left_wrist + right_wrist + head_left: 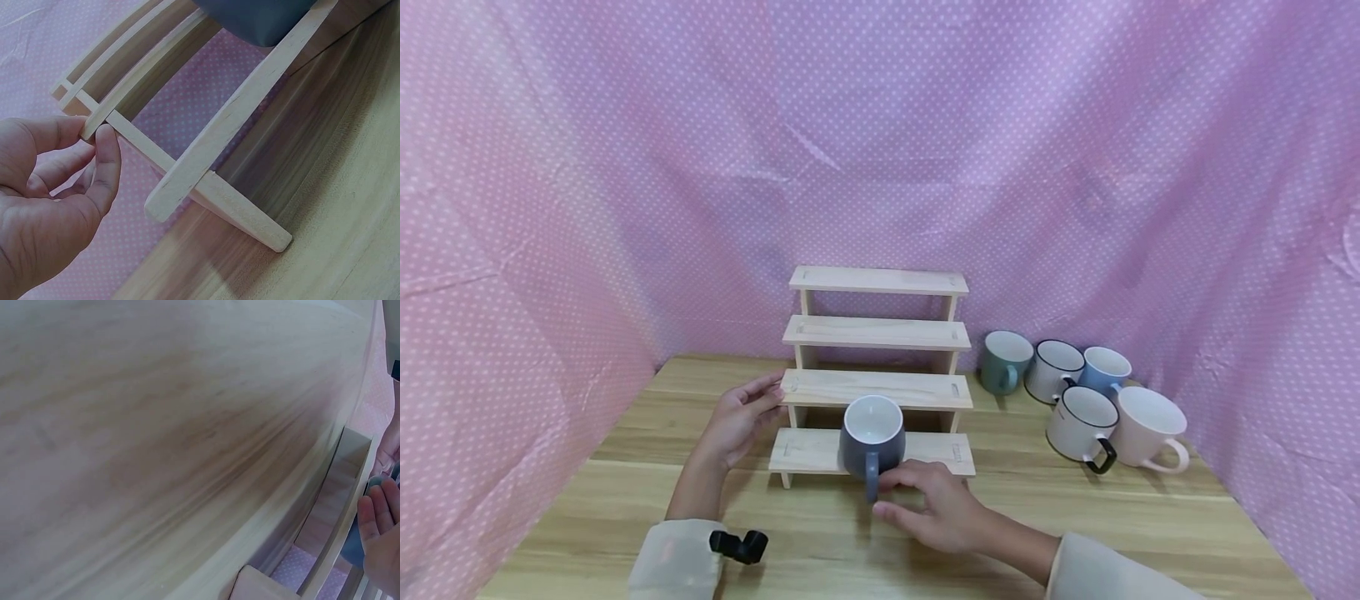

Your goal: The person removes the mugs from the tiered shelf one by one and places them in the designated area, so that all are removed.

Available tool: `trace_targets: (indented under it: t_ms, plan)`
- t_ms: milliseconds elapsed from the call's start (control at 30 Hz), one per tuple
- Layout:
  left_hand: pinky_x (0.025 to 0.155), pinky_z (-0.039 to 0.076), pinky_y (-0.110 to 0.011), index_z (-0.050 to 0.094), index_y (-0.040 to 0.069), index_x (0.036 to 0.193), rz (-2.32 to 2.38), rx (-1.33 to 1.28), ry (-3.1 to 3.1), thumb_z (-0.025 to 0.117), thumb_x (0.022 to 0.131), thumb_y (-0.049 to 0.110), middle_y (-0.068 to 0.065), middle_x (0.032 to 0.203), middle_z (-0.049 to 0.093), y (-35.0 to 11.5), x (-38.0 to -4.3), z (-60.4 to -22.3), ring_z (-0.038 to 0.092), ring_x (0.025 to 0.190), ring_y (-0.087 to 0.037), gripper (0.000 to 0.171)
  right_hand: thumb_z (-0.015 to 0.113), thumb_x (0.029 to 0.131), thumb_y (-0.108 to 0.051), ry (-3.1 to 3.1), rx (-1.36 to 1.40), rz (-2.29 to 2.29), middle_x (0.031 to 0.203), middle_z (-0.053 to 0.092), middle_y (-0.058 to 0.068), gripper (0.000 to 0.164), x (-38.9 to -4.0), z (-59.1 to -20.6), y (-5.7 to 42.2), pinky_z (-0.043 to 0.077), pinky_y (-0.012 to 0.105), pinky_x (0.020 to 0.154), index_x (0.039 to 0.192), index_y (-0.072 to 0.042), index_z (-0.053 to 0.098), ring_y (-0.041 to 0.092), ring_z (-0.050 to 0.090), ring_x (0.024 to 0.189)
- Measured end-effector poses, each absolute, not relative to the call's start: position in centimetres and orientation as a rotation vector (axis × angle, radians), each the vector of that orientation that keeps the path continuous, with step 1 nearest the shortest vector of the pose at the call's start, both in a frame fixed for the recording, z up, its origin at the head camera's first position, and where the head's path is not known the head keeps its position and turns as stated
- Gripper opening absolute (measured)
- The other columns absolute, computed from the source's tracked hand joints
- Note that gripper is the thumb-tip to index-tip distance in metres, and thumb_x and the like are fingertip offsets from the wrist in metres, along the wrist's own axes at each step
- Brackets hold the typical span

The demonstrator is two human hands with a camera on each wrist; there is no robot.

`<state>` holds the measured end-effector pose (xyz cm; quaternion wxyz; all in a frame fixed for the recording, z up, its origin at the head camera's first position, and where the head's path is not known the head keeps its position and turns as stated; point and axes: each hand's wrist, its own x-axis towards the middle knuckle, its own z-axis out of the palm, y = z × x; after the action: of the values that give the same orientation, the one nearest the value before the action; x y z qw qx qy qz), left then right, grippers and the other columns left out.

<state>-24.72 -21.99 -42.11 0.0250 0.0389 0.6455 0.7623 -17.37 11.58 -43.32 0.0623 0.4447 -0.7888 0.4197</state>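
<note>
A four-tier pale wooden step shelf (880, 332) stands on the table. My left hand (741, 421) is at its left side; in the left wrist view the thumb and fingers pinch the end of the second step from the bottom (156, 65). A grey mug (868, 454) with a white inside sits upright over the lowest step (805, 450), handle toward me. My right hand (936, 508) has thumb and index fingertip at the handle (872, 477). The right wrist view shows its other fingers (382, 512) beside the mug, with part of the grip out of frame.
Right of the shelf stand a green mug (1000, 375), a white black-rimmed mug (1047, 383), a second black-rimmed mug (1071, 437), a blue mug (1097, 383) and a pale pink mug (1131, 446). Pink dotted cloth (880, 150) hangs behind the wooden table (820, 542).
</note>
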Motion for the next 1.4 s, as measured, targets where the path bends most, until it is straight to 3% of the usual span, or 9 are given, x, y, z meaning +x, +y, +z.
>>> trace_targets:
  t_ms: [633,800,933,1167,1267,1400]
  plan:
    - [0.096,0.055,-0.021,0.039,-0.009,0.151,2.353,0.13,1.995,0.058,0.104,0.004,-0.01,0.127,0.054,-22.0,-24.5,-42.0,0.061,0.107,-0.009,0.052,0.075,0.095,-0.031,-2.413,1.125,1.467,0.1,0.072,-0.009,0.016,-16.5,-42.7,10.4,0.062,0.035,0.08,0.105,-0.017,0.076,0.01,0.068,0.092]
    - [0.098,0.055,-0.022,0.039,-0.009,0.151,2.343,0.133,2.009,0.058,0.104,0.006,-0.011,0.129,0.053,-22.0,-24.5,-41.9,0.061,0.107,-0.009,0.052,0.076,0.094,-0.029,-2.44,1.068,1.602,0.098,0.074,-0.006,0.019,-16.3,-42.4,10.2,0.062,0.037,0.081,0.105,-0.013,0.077,0.009,0.068,0.09]
    - [0.098,0.055,-0.022,0.04,-0.009,0.151,2.344,0.13,2.011,0.058,0.105,0.005,-0.011,0.128,0.053,-22.0,-24.5,-41.9,0.061,0.107,-0.009,0.052,0.077,0.094,-0.027,-2.454,1.046,1.694,0.101,0.075,-0.005,0.021,-16.2,-42.2,10.1,0.062,0.041,0.087,0.107,-0.01,0.078,0.012,0.07,0.095]
    - [0.098,0.055,-0.022,0.041,-0.008,0.151,2.346,0.112,2.005,0.058,0.104,0.006,-0.008,0.127,0.055,-22.0,-24.6,-42.0,0.061,0.108,-0.01,0.052,0.077,0.094,-0.015,-2.495,0.947,2.004,0.104,0.075,0.009,0.023,-16.3,-41.6,9.9,0.06,0.025,0.086,0.113,-0.003,0.076,0.016,0.069,0.097]
    - [0.097,0.055,-0.022,0.041,-0.008,0.151,2.349,0.115,2.005,0.059,0.104,0.006,-0.008,0.126,0.055,-22.0,-24.7,-42.0,0.062,0.107,-0.01,0.052,0.074,0.096,-0.011,-2.505,0.983,2.158,0.11,0.072,0.014,0.027,-16.5,-41.5,10.1,0.059,0.023,0.087,0.119,0.002,0.072,0.017,0.067,0.1]
    - [0.096,0.056,-0.022,0.041,-0.008,0.151,2.357,0.127,1.99,0.059,0.104,0.006,-0.007,0.125,0.056,-22.1,-24.8,-42.1,0.062,0.106,-0.009,0.052,0.07,0.099,-0.014,-2.549,1.115,2.223,0.12,0.069,0.015,0.031,-16.8,-41.3,10.4,0.056,0.026,0.095,0.127,-0.002,0.068,0.025,0.064,0.11]
